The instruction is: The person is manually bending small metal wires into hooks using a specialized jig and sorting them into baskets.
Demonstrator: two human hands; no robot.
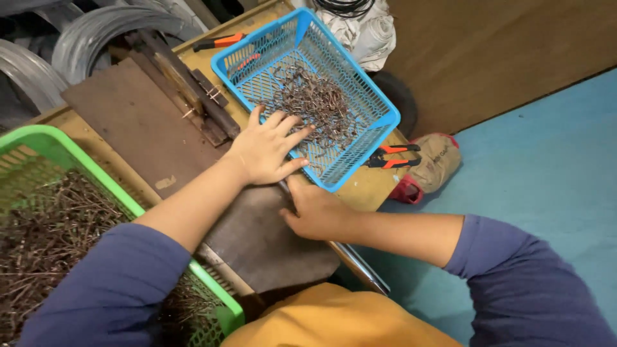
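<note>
blue basket [379, 115] under left hand [263, 151], fingers spread.

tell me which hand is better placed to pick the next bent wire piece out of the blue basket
Left, probably. The left hand already lies spread over the near rim of the blue basket, fingertips beside the bent wire pieces. The right hand rests outside, below the basket's corner, on the dark board.
</note>
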